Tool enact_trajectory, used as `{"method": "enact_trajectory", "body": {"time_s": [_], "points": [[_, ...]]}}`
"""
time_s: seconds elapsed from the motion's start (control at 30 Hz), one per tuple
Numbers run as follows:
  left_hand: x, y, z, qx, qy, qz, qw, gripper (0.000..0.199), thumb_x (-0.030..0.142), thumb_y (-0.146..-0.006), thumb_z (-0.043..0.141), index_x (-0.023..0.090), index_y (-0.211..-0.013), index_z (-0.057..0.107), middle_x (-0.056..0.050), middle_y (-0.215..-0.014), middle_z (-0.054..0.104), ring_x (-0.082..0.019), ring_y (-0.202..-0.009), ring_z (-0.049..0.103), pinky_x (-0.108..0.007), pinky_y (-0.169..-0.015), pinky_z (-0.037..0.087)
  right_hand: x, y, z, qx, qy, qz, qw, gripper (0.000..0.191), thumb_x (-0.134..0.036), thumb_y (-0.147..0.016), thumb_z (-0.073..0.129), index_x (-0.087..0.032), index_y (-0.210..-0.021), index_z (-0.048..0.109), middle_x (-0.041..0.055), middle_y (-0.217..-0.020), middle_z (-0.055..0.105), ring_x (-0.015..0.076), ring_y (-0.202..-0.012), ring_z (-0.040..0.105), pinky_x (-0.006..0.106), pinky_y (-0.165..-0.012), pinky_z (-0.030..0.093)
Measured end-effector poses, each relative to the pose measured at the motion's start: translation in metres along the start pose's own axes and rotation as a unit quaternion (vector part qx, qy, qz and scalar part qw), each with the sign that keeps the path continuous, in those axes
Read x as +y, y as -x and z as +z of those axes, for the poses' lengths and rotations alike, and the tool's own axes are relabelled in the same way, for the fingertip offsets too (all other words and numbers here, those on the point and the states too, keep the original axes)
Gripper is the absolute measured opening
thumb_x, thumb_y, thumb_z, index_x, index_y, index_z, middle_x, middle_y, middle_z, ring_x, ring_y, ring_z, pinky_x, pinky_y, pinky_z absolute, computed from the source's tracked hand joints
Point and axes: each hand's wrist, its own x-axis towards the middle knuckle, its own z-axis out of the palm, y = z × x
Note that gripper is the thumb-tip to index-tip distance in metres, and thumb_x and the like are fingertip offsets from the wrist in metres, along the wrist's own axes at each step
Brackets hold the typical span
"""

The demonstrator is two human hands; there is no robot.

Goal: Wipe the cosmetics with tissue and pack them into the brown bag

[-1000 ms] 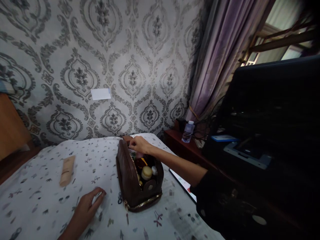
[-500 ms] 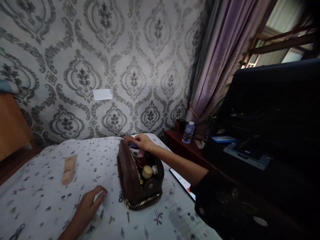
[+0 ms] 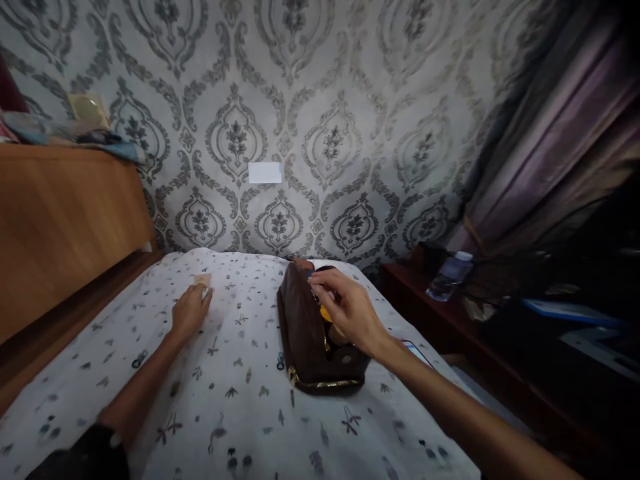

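A brown zip-up toiletry bag [image 3: 305, 320] stands on the bed with its top unzipped. Through the opening show a yellow item [image 3: 326, 313] and a rounded jar, partly covered by my right hand [image 3: 350, 310]. That hand is over the bag, thumb and fingertips drawn together at the far part of the opening's left edge; what is between them is too small to make out. Off to the left, my left hand [image 3: 191, 310] has its fingers closed round a beige squeeze tube [image 3: 203, 280] lying on the sheet. Only the tube's far end shows.
A phone [image 3: 417, 352] lies on the bed right of the bag, mostly behind my right forearm. A clear bottle [image 3: 450, 277] stands on the dark red side table [image 3: 400, 277]. At the left is a wooden cabinet [image 3: 70, 227] with cloth on top. The patterned wall [image 3: 280, 120] closes the far side.
My left hand has gone from the sheet near the bag to the beige tube and closed on it. My right hand has shifted nearer over the opening. The view has turned left.
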Motion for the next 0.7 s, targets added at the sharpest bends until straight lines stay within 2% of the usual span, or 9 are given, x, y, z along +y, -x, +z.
{"method": "enact_trajectory", "body": {"time_s": [0.07,0.13,0.23,0.33,0.4,0.47,0.57,0.63,0.7], "points": [[-0.009,-0.009,0.003,-0.021,-0.046,-0.020,0.999,0.045,0.041,-0.096,0.028,0.014,-0.119,0.056,-0.019,-0.120,0.057,-0.035,-0.115,0.054,-0.040,-0.082,0.047,-0.025,0.013,0.001,-0.009,-0.030,-0.051,0.998,0.020,-0.021,-0.093,0.049,-0.020,-0.101,0.067,0.0088,-0.107,0.068,0.0198,-0.101,0.064,0.033,-0.086,0.051],[-0.015,-0.012,0.009,-0.041,-0.052,-0.032,0.997,0.047,0.042,-0.093,0.033,0.013,-0.125,0.051,-0.023,-0.123,0.055,-0.039,-0.116,0.052,-0.043,-0.081,0.048,-0.049,0.021,-0.003,-0.011,-0.044,-0.081,0.996,0.018,-0.020,-0.093,0.052,-0.021,-0.102,0.066,0.0092,-0.109,0.068,0.0203,-0.106,0.064,0.035,-0.091,0.051],[-0.019,-0.011,0.015,-0.070,-0.062,-0.038,0.995,0.050,0.040,-0.091,0.036,0.014,-0.133,0.043,-0.023,-0.122,0.057,-0.039,-0.113,0.055,-0.045,-0.081,0.048,-0.078,0.024,-0.020,0.005,-0.072,-0.103,0.992,0.018,-0.020,-0.092,0.056,-0.022,-0.106,0.066,0.0074,-0.107,0.070,0.0201,-0.104,0.065,0.036,-0.092,0.051],[-0.022,-0.006,0.011,-0.095,-0.071,-0.028,0.993,0.050,0.036,-0.090,0.034,0.014,-0.136,0.040,-0.022,-0.122,0.057,-0.038,-0.111,0.058,-0.045,-0.081,0.047,-0.099,0.025,-0.035,0.025,-0.101,-0.081,0.991,0.017,-0.021,-0.092,0.055,-0.023,-0.104,0.068,0.0055,-0.097,0.072,0.0187,-0.091,0.068,0.033,-0.085,0.054],[-0.021,0.003,0.005,-0.119,-0.074,-0.023,0.990,0.052,0.037,-0.090,0.033,0.014,-0.137,0.038,-0.023,-0.120,0.059,-0.038,-0.105,0.061,-0.045,-0.079,0.047,-0.107,0.030,-0.030,0.002,-0.140,-0.036,0.989,0.015,-0.021,-0.092,0.056,-0.023,-0.098,0.070,0.0038,-0.090,0.072,0.0164,-0.082,0.068,0.029,-0.076,0.054],[-0.019,0.017,-0.003,-0.157,-0.070,-0.014,0.985,0.053,0.040,-0.091,0.031,0.013,-0.137,0.036,-0.023,-0.119,0.061,-0.037,-0.099,0.064,-0.044,-0.075,0.047,-0.108,0.042,-0.008,-0.061,-0.203,0.027,0.977,0.014,-0.023,-0.092,0.056,-0.022,-0.095,0.070,0.0021,-0.087,0.073,0.0146,-0.080,0.068,0.025,-0.069,0.053],[-0.008,0.053,-0.013,-0.203,-0.041,0.020,0.978,0.057,0.045,-0.090,0.032,0.013,-0.138,0.032,-0.021,-0.114,0.066,-0.036,-0.095,0.067,-0.040,-0.072,0.047,-0.095,0.064,0.051,-0.164,-0.235,0.108,0.952,0.020,-0.028,-0.092,0.056,-0.022,-0.107,0.068,0.0038,-0.099,0.072,0.0163,-0.090,0.068,0.024,-0.067,0.052],[0.003,0.086,-0.019,-0.214,-0.010,0.056,0.975,0.056,0.045,-0.090,0.034,0.014,-0.137,0.034,-0.019,-0.111,0.069,-0.035,-0.095,0.067,-0.039,-0.074,0.047,-0.083,0.078,0.092,-0.188,-0.205,0.130,0.952,0.026,-0.026,-0.091,0.054,-0.021,-0.115,0.063,0.0060,-0.107,0.069,0.0174,-0.094,0.066,0.028,-0.077,0.053],[0.015,0.120,-0.025,-0.230,0.028,0.087,0.969,0.056,0.043,-0.091,0.034,0.014,-0.138,0.033,-0.018,-0.109,0.069,-0.033,-0.099,0.067,-0.039,-0.078,0.047,-0.074,0.086,0.123,-0.192,-0.156,0.122,0.961,0.031,-0.023,-0.090,0.054,-0.020,-0.121,0.057,0.0100,-0.120,0.063,0.0219,-0.112,0.059,0.035,-0.094,0.048]]}}
